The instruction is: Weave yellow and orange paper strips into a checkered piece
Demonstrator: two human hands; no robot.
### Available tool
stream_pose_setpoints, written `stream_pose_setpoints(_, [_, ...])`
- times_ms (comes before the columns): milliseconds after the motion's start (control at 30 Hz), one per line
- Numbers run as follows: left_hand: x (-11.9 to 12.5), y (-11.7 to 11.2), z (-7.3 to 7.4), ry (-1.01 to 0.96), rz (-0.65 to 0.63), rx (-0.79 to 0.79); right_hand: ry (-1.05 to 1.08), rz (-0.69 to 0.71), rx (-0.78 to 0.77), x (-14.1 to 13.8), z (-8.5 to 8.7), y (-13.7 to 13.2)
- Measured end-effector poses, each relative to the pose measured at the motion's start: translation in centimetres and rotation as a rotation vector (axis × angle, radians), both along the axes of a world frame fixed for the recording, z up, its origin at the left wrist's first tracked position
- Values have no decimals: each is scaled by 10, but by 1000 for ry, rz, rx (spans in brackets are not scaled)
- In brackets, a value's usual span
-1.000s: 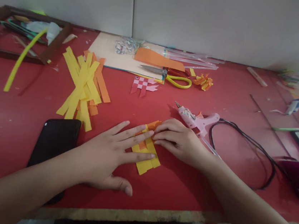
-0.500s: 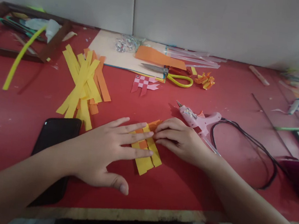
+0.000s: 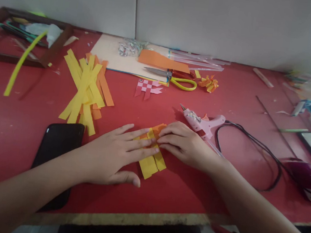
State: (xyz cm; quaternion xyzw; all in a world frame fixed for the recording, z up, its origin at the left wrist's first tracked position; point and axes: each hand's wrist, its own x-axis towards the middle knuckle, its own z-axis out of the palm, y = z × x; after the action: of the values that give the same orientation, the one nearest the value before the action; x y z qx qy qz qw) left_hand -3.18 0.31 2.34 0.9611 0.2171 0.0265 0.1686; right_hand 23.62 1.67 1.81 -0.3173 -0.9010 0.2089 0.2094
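Observation:
Yellow and orange paper strips, interwoven, lie flat on the red table near its front edge. My left hand rests over them with fingers spread, the fingertips pressing the weave down. At the right side of the weave, my right hand has its fingers pinched together on an orange paper strip. That hand's thumb and the pinched end are mostly hidden. Just beyond my right hand lies a pink glue gun with its nozzle pointing up and left.
Loose yellow and orange strips are piled left of centre, above a black phone. Scissors, a pink checkered paper fish and a crumpled paper piece lie farther back. A black cord loops across the right; a wooden frame stands left.
My left hand's fingers have drawn closer together and its thumb has shifted slightly right and up. My right hand keeps its pinch at the weave's edge. The camera view has shifted slightly.

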Motion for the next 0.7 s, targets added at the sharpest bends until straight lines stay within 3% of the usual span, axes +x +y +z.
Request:
stream_pose_setpoints(100, [1, 0, -5, -2, 14, 28, -20, -22, 63, 0, 1, -1])
stream_pose_setpoints(233, [1, -1, -6, 4, 4, 16, 5, -404, 164, 3, 8, -2])
stream_pose_setpoints(300, [2, -1, -5, -9, -3, 5, 18, -515, 138, 6, 12, -3])
stream_pose_setpoints(467, [3, -2, -2, -40, -16, 9, -125, -455, -12, 7, 17, -5])
stream_pose_setpoints(700, [4, -4, -1, -54, -22, 58, -351, -464, -63, -1, 17, -16])
